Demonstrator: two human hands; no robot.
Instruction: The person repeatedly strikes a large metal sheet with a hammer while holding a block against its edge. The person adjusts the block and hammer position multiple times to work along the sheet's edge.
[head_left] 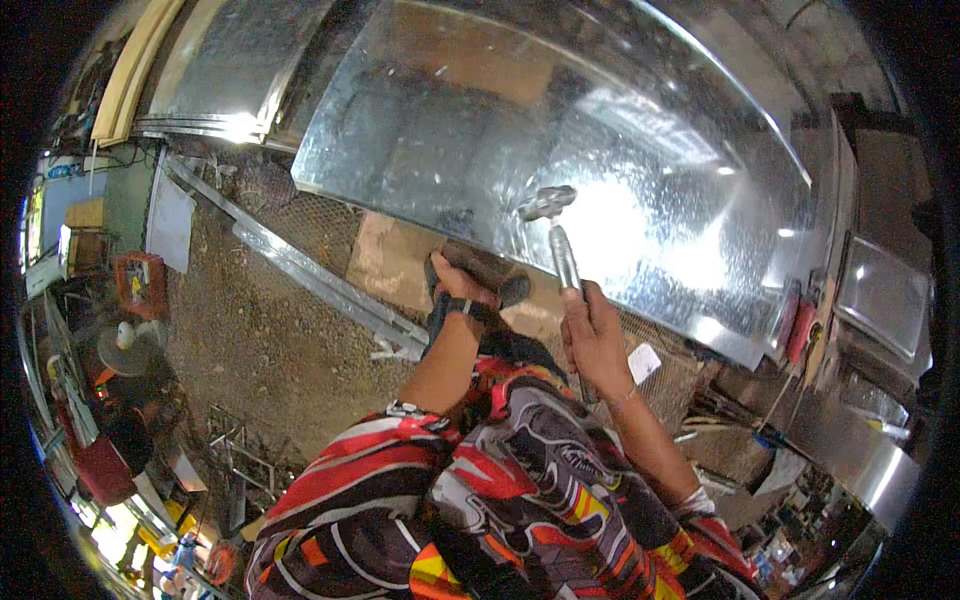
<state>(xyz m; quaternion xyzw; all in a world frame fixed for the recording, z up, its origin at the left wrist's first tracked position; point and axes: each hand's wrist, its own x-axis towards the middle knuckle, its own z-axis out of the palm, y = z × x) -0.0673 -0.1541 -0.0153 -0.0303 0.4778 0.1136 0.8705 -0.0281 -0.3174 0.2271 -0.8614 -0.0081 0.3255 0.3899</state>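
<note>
My right hand (597,340) is wrapped round the handle of a hammer (564,258). The hammer's metal head lies over the near part of a large shiny metal sheet (400,130); whether it touches the surface I cannot tell. My left hand (467,280), with a dark band on its wrist, is close to the sheet's near edge. Its fingers are bent and partly hidden, so any grip there is unclear. Just right of it shows a dark rounded thing (515,289) that I cannot name.
Long metal strips (300,265) lie across the gravelly ground (270,340) at left. A brown board (385,262) is under the sheet's near edge. Another metal panel (235,65) stands at the far left. A white paper piece (643,362) lies beside my right wrist.
</note>
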